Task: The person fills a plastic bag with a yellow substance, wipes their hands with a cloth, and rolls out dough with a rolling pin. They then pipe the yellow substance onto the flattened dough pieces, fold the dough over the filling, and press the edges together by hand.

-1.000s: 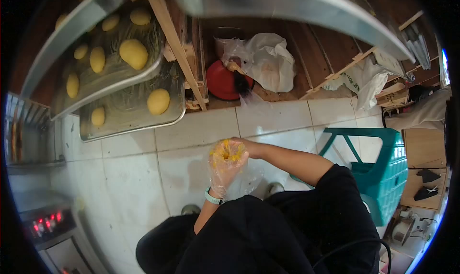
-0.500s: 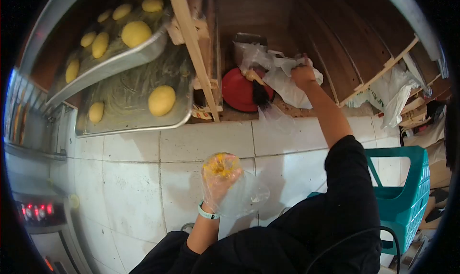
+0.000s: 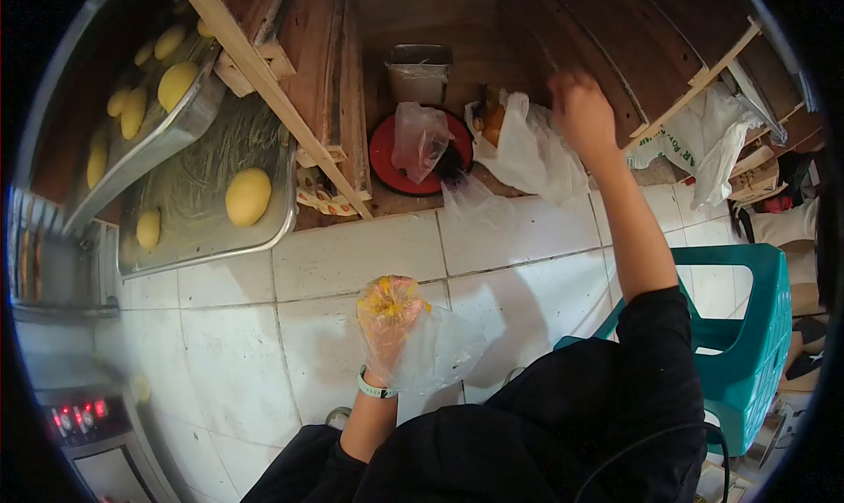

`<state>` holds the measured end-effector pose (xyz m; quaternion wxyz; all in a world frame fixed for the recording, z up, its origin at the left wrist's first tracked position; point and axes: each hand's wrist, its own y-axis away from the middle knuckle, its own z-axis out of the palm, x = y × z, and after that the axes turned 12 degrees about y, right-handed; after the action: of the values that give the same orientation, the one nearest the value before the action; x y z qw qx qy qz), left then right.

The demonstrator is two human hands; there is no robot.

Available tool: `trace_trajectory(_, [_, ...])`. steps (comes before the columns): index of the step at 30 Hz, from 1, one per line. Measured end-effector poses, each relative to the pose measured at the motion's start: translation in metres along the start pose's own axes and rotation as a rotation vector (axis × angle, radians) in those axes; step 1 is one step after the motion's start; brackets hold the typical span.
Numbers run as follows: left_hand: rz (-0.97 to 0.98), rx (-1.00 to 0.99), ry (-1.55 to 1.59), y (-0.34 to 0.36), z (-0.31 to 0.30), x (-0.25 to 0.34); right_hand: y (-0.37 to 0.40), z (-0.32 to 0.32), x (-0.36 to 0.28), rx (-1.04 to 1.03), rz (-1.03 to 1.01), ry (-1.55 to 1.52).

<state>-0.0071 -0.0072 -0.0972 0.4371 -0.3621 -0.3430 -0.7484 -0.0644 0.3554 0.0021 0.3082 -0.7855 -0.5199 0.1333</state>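
yellow lump in your gloved hand

your gloved left hand (image 3: 387, 320) is clamping a lump (image 3: 388, 295) just above the tiles (image 3: 352, 239), in front of your lap. the lump is showing bright yellow, crumbly and ragged through the clear plastic. your right hand (image 3: 580, 107) is hovering over the bag (image 3: 527, 156), fingers curled; i cannot tell whether it is gripping anything.

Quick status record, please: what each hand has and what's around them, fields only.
left hand: in a clear plastic glove, closed round a yellow lump, over the tiled floor
right hand: stretched out above the white plastic bag on the low wooden shelf; grip unclear
beside the bag: red round dish with a clear bag on it
upper left: metal trays carrying yellow dough balls
right side: green plastic chair
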Motion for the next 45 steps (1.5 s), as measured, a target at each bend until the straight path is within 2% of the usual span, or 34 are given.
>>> trace_trajectory(2, [0.103,-0.026,-0.125,-0.001,-0.001,-0.003,-0.028,0.026,-0.015,0.229,-0.147,-0.343])
trace_trajectory(3, [0.100,-0.023,-0.129,0.001,-0.001,-0.004,-0.035,0.044,-0.029,0.089,-0.125,-0.568])
trace_trajectory(4, [0.071,-0.018,-0.120,0.003,-0.002,-0.005,-0.036,0.071,-0.040,-0.210,-0.030,-0.746])
trace_trajectory(5, [0.045,-0.013,-0.112,0.003,-0.002,-0.005,-0.029,0.099,-0.040,-0.206,-0.032,-0.750])
trace_trajectory(7, [0.073,0.006,-0.160,0.005,-0.002,0.001,-0.019,0.130,-0.040,-0.624,-0.152,-0.267])
trace_trajectory(9, [0.091,0.026,-0.211,0.009,-0.007,0.003,0.004,0.115,-0.035,-0.855,0.115,-0.007])
trace_trajectory(10, [0.101,0.076,-0.135,0.012,-0.011,0.002,0.013,0.130,-0.024,-0.856,0.115,-0.010])
trace_trajectory(12, [0.121,0.130,-0.053,0.015,-0.018,0.001,0.030,0.161,-0.002,-0.531,0.280,0.388])
trace_trajectory(13, [0.087,0.127,-0.050,0.018,-0.025,0.004,0.028,0.167,0.002,-0.531,0.273,0.384])
trace_trajectory(15, [0.064,0.131,-0.047,0.019,-0.032,0.001,0.013,0.175,0.006,-0.727,0.045,0.265])
trace_trajectory(16, [0.061,0.145,-0.056,0.021,-0.035,-0.002,0.004,0.168,-0.004,-0.728,0.038,0.255])
trace_trajectory(18, [0.068,0.167,-0.066,0.019,-0.036,-0.004,-0.018,0.161,-0.032,-0.940,0.153,0.079])
trace_trajectory(20, [0.086,0.225,-0.178,0.019,-0.032,-0.001,-0.023,0.168,-0.053,-0.858,0.198,0.182])
trace_trajectory(22, [0.073,0.206,-0.141,0.016,-0.025,0.002,-0.024,0.183,-0.056,-0.765,0.248,0.290])
trace_trajectory(24, [0.063,0.188,-0.106,0.013,-0.021,0.002,-0.021,0.202,-0.057,-0.569,0.221,0.359])
trace_trajectory(25, [0.033,0.198,-0.143,0.014,-0.021,0.000,-0.025,0.208,-0.054,-0.564,0.215,0.352])
trace_trajectory(27, [-0.001,0.210,-0.182,0.015,-0.019,-0.003,-0.030,0.211,-0.049,-0.684,0.262,0.137])
trace_trajectory(31, [0.056,0.209,-0.139,0.013,-0.014,-0.003,-0.020,0.198,-0.043,-0.682,0.213,0.108])
trace_trajectory(33, [0.072,0.190,-0.152,0.014,-0.014,-0.001,-0.007,0.195,-0.045,-0.600,0.055,0.108])
trace_trajectory(34, [0.063,0.176,-0.165,0.015,-0.015,0.001,0.001,0.192,-0.042,-0.607,0.062,0.112])
trace_trajectory(36, [0.053,0.151,-0.168,0.016,-0.017,-0.001,0.010,0.180,-0.031,-0.402,-0.051,-0.018])
trace_trajectory(37, [0.051,0.161,-0.144,0.016,-0.021,-0.007,0.016,0.169,-0.024,-0.405,-0.049,-0.007])
trace_trajectory(39, [0.043,0.170,-0.107,0.019,-0.020,-0.009,0.030,0.141,-0.003,0.011,-0.348,-0.209])
trace_trajectory(40, [0.034,0.155,-0.141,0.019,-0.015,-0.006,0.037,0.131,0.006,-0.056,-0.463,-0.265])
trace_trajectory(41, [0.024,0.137,-0.177,0.019,-0.011,-0.005,0.047,0.125,0.006,-0.062,-0.462,-0.255])
trace_trajectory(43, [0.027,0.125,-0.217,0.015,-0.010,-0.012,0.071,0.117,-0.003,-0.098,-0.750,-0.258])
trace_trajectory(44, [0.035,0.121,-0.264,0.013,-0.010,-0.015,0.084,0.116,-0.008,-0.108,-0.745,-0.254])
trace_trajectory(45, [0.026,0.120,-0.263,0.012,-0.009,-0.015,0.097,0.115,-0.014,-0.155,-0.615,-0.289])
